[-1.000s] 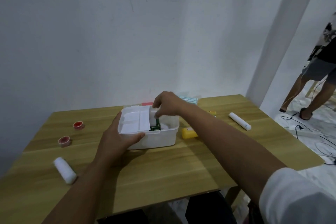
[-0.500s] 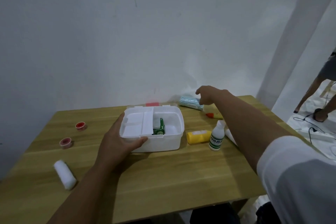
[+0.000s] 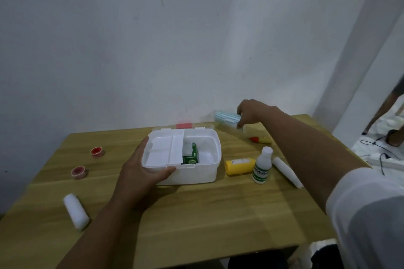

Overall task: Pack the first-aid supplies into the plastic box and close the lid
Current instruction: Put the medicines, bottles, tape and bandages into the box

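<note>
Sitting mid-table, the plastic box [image 3: 192,159] is open, braced by the left hand [image 3: 142,172] clamped on its rim. At two o'clock, the right hand [image 3: 251,112] pinches the mask pack [image 3: 227,118]; lifting and carrying it boxward likely follows.

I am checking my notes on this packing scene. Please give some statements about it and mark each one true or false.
1. The left hand holds the plastic box at its near left corner. True.
2. The box lid is closed. False: the box is open, with a green carton inside.
3. The right hand is at the pale blue packet. True.
4. The white bottle lies flat. False: it stands upright beside the yellow bottle.
</note>
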The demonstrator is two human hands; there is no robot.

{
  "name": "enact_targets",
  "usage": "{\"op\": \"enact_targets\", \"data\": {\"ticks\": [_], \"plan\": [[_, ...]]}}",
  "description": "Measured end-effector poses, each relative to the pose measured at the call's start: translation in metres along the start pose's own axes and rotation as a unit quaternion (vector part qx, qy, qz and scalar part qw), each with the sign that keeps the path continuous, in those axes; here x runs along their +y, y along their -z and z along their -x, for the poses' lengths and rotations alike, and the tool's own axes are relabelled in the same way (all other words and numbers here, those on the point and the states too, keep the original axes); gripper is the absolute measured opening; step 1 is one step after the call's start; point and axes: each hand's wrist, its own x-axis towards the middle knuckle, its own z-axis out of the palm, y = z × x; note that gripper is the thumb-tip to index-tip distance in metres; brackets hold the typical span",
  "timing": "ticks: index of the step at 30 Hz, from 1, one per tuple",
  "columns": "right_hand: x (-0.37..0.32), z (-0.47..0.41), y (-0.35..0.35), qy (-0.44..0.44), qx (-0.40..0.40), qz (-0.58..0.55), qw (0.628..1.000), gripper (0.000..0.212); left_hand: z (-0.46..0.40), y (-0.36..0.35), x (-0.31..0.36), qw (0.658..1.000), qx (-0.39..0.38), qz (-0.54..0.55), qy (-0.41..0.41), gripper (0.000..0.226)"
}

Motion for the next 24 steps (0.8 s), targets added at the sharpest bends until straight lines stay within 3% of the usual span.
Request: {"op": "enact_targets", "data": {"ticks": [3,7,10,14,19,24], "plan": [[-0.013,0.023,0.031,0.022,0.019,-0.078,0.997,0.054,0.001,0.001,0.004,1.000,-0.001,0.000,0.001,0.104],[-0.042,0.067,0.064,0.072,-0.034,-0.163,0.983,0.047,0.006,0.003,0.010,1.000,-0.007,0.021,0.004,0.100],[-0.070,0.095,0.067,0.108,-0.096,-0.109,0.983,0.040,0.010,0.003,0.017,0.999,-0.016,0.037,0.004,0.098],[-0.106,0.112,0.045,0.132,-0.097,-0.008,0.987,0.043,0.013,0.003,0.018,0.999,-0.022,0.038,0.010,0.105],[-0.128,0.119,0.008,0.130,-0.108,-0.047,0.985,0.036,0.012,0.002,0.015,0.999,-0.029,0.016,0.017,0.109],[-0.141,0.118,-0.018,0.129,-0.069,-0.085,0.986,0.025,0.009,0.002,0.009,0.999,-0.031,-0.009,0.021,0.114]]}}
